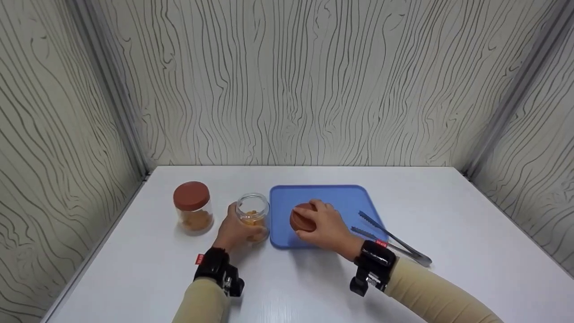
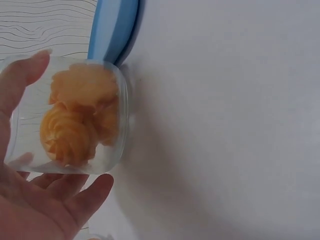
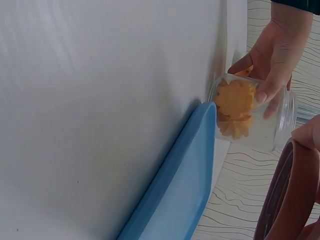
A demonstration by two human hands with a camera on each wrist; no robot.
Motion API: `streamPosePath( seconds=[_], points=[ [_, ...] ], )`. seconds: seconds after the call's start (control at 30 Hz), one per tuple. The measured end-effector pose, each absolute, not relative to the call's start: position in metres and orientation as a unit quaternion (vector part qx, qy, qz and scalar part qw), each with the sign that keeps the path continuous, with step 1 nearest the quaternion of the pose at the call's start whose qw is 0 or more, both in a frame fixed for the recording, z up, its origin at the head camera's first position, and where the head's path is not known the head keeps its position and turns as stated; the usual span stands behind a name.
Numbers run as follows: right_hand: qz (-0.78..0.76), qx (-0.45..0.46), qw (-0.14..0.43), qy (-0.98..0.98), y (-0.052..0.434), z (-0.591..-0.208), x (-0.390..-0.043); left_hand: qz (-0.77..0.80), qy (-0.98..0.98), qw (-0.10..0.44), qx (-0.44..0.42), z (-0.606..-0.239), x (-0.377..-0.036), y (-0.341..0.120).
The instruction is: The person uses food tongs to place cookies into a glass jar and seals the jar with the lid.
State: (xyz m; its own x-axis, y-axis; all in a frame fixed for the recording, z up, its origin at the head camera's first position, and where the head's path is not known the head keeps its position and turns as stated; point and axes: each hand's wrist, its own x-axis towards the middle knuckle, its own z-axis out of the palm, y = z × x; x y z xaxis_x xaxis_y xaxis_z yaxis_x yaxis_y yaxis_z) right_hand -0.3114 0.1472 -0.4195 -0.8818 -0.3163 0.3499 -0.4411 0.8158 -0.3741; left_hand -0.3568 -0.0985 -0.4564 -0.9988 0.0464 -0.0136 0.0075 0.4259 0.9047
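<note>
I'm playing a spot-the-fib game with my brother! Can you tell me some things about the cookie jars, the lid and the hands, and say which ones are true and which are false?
1. The left hand holds the open jar with cookies inside. True.
2. The right hand grips the metal tongs. False: it holds the brown lid over the blue tray; the tongs lie untouched, partly on the tray.
3. The open jar stands on the tray. False: it stands on the white table, beside the tray's left edge.
4. The other jar has its lid on. True.
5. Both jars are empty. False: both hold cookies.
</note>
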Motion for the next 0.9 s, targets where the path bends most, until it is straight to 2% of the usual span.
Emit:
streamPosePath(
  seconds=[0.43, 0.9],
  points=[
    [0.232, 0.194, 0.112, -0.947, 0.132, -0.418, -0.313, 0.538, 0.842, 0.025, 0.007, -0.456, -0.357, -0.098],
    [0.24, 0.207, 0.126, -0.94, 0.12, -0.417, -0.317, 0.521, 0.853, -0.006, 0.024, -0.46, -0.36, -0.099]
  ],
)
